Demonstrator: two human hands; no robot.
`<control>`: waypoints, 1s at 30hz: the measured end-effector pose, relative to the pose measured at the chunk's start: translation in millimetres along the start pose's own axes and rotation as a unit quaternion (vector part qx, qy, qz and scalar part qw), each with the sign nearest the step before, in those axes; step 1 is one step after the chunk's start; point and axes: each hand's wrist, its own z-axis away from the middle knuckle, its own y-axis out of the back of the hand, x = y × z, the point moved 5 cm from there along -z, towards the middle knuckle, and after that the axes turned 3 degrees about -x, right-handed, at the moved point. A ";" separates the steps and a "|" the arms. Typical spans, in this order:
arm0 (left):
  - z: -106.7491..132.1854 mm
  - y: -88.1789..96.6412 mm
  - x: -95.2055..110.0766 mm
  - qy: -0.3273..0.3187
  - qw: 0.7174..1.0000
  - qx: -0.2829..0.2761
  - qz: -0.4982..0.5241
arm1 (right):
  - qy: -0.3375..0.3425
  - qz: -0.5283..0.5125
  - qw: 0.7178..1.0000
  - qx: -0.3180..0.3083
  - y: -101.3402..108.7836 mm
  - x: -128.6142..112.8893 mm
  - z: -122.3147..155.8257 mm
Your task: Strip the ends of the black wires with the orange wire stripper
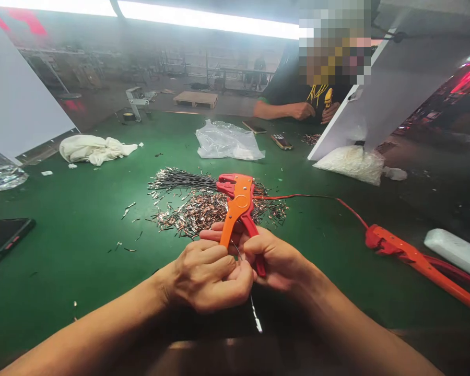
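My right hand [276, 258] is closed round the handles of an orange and red wire stripper [238, 206], whose jaws point away from me. My left hand [209, 274] is closed beside it, pinching a thin wire [255, 313] that hangs down toward the table edge. Just beyond the tool lies a pile of cut copper wire bits [203, 209] and a bundle of dark wires [180, 180] on the green table [82, 235].
A second orange stripper [411, 258] with a red cord lies at right, a white block [454, 250] beside it. A phone [2, 237] sits at left, a white cloth [92, 149] and plastic bags [227, 141] farther back. Another person's hands [309, 110] work across the table.
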 end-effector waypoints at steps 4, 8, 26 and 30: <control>1.5 1.5 1.0 0.004 1.000 0.017 0.006 | -0.022 0.013 1.000 0.011 -0.8 0.9 1.3; 3.3 -0.1 2.0 0.007 1.000 0.012 0.000 | -0.041 0.021 0.998 0.033 -1.3 -1.7 4.1; -0.9 4.2 0.1 0.040 0.998 0.046 -0.028 | 0.054 0.047 0.997 -0.018 -5.4 -9.2 5.4; -4.2 13.8 -3.8 0.041 0.998 0.037 -0.012 | 0.081 0.057 0.994 -0.036 -7.4 -10.2 4.4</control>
